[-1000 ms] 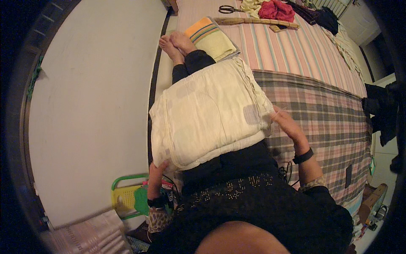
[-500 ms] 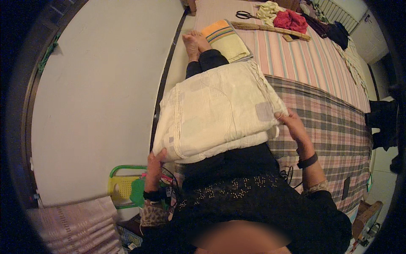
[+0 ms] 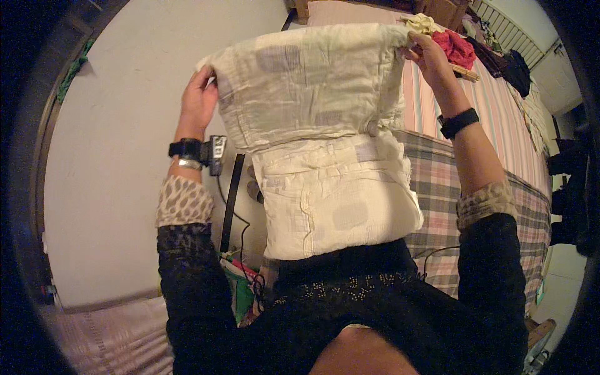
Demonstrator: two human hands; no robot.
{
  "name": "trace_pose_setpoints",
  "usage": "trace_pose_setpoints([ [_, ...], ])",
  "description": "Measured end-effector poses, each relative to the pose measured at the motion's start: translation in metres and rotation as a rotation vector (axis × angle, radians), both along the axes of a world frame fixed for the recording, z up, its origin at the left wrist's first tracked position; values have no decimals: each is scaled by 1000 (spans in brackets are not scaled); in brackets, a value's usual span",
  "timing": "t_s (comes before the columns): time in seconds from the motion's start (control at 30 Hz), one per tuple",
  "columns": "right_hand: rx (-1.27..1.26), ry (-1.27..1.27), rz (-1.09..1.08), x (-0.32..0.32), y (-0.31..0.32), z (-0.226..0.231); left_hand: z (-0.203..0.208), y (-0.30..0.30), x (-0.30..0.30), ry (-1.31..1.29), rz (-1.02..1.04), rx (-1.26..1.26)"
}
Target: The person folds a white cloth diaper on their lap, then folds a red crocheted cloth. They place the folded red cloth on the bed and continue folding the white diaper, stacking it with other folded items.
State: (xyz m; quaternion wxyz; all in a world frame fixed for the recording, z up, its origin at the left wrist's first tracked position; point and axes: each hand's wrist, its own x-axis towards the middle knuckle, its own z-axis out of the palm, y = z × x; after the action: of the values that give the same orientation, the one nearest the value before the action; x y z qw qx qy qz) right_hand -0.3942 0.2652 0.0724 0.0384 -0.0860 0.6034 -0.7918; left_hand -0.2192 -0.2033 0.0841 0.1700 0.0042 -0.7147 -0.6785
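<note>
Far left, a green bundle hangs beside the pale wall; a pinkish patterned cloth lies at its foot. Next, left hand, fingers clamped on the upper left corner of a cream cloth; a small dark device sits at the wrist, a black cord running down from it. Below, green and pink items, partly hidden by the sleeve. Centre: cream cloth, faint square patches, lower part in folded layers across the lap, upper part raised between both hands, blocking the view of the lower legs and some of the bed. Right hand has its fingers clamped on the upper right corner, near a pale yellow cloth and a red cloth. Striped bed cover beneath those; plaid blanket right of the lap. Farther right, dark clothes near a white radiator.
</note>
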Motion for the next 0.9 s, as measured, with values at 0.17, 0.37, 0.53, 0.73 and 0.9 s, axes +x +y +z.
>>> trace_pose_setpoints([
  [0.17, 241, 93, 62, 15, 4, -80, -84, 37, 5, -271, 149, -11],
  [0.37, 707, -107, 421, 148, 9, -143, -181, 96, 105, -573, -256, -553],
  [0.53, 653, -245, 441, 176, 13, -153, -197, 100, 143, -537, -38, -359],
  [0.73, 666, -96, 423, 197, 35, -137, -174, 98, 180, -653, -42, 174],
  [0.9, 750, -17, 340, 231, 43, -147, -140, 116, 230, -636, -185, 269],
])
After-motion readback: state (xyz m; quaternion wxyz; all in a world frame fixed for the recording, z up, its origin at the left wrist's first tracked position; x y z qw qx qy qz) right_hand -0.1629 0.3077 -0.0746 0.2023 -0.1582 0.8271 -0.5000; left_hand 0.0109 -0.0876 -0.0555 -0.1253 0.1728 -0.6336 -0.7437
